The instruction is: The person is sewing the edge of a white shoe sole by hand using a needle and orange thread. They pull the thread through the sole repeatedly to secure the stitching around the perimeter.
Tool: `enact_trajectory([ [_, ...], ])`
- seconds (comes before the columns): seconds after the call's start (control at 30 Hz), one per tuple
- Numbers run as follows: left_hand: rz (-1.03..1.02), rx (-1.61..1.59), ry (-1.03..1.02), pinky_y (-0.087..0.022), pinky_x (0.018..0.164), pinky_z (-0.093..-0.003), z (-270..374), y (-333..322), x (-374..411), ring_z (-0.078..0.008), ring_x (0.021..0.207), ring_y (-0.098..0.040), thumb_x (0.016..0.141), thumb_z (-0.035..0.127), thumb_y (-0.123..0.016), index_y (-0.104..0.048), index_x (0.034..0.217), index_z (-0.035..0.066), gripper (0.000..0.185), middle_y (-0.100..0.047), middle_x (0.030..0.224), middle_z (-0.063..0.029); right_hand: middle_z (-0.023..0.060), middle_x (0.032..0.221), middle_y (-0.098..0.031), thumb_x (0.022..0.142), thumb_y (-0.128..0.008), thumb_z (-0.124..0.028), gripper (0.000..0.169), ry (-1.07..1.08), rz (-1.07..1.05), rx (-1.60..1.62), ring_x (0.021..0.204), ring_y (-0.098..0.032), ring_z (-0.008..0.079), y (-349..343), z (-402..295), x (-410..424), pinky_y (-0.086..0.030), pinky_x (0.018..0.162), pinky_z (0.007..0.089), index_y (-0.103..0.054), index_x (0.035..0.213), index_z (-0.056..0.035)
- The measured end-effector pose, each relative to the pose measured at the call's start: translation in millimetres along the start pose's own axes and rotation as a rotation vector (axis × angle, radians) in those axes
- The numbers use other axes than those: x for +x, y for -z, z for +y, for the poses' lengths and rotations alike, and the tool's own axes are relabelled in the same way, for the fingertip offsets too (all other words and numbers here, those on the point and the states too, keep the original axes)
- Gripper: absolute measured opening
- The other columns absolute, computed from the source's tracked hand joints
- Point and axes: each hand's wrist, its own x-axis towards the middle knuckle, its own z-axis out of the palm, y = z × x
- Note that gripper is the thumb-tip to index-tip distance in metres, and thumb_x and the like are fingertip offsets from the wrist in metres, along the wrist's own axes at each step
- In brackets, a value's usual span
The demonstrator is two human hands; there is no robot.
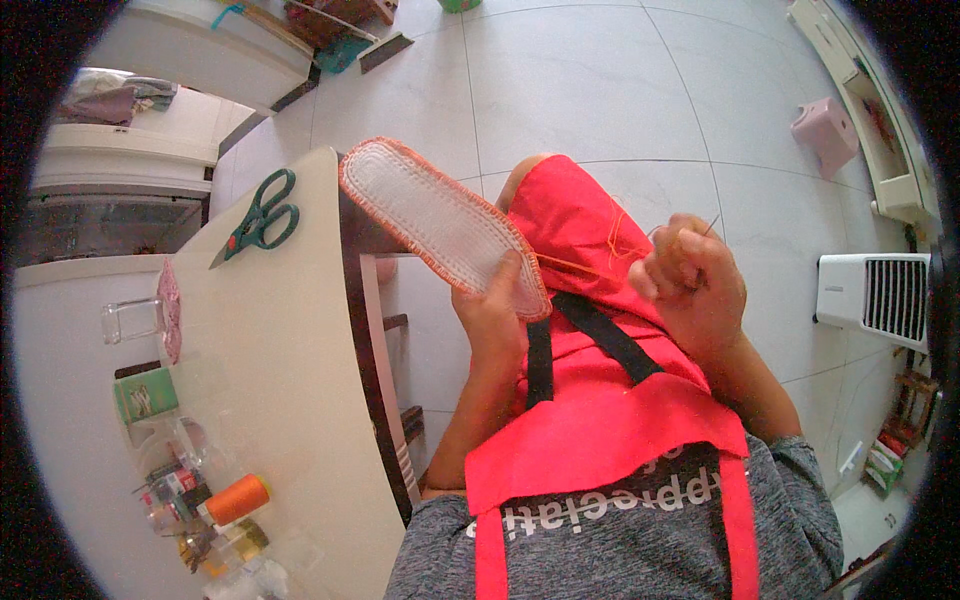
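My left hand [491,319] grips the heel end of a white fabric insole [435,206], thumb on its upper face. Orange stitches run along the insole's rim, and rows of stitching follow its outline inside. My right hand [694,281] is raised to the right over my lap, its fingers closed on a needle [712,223] that pokes out past the knuckles. Orange thread [574,264] stretches from the insole's edge to the right hand, with a loose loop hanging above the red apron [570,210].
On the table [300,360] at my left lie green-handled scissors [262,217], an orange thread spool [236,499], a green box [146,395] and a glass jar [131,321]. A pink stool [825,135] and a white appliance with a grille [874,300] stand on the right. A broom [385,52] lies farther off.
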Motion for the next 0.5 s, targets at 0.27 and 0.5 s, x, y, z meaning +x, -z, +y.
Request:
enact_trajectory([
  [0.27, -0.006, -0.002, -0.064, -0.043, 0.069, -0.0247, 0, -3, -6, -0.0136, 0.078, -0.051, 0.073, 0.001, -0.058, -0.048, 0.097, -0.002, 0.026, -0.053, 0.09, -0.0054, 0.0055, 0.066, -0.047, 0.081, -0.042, -0.015, 0.018, -0.073, 0.456, -2.027, 0.055, -0.042, 0.0089, 148, -17, -30, -0.042, 0.055, 0.0246, -0.047, 0.088, 0.0009],
  [0.5, 0.025, 0.048, -0.087, -0.043, 0.069, -0.0247, 7, -10, -13, -0.0132, 0.078, -0.052, 0.073, 0.002, -0.059, -0.05, 0.093, -0.002, 0.022, -0.054, 0.088, -0.0054, 0.0018, 0.06, -0.051, 0.079, -0.05, -0.006, 0.011, 0.043, 0.098, -1.095, 0.049, -0.041, 0.0044, 11, -8, -4, -0.035, 0.043, 0.0204, -0.055, 0.088, -0.0035],
])
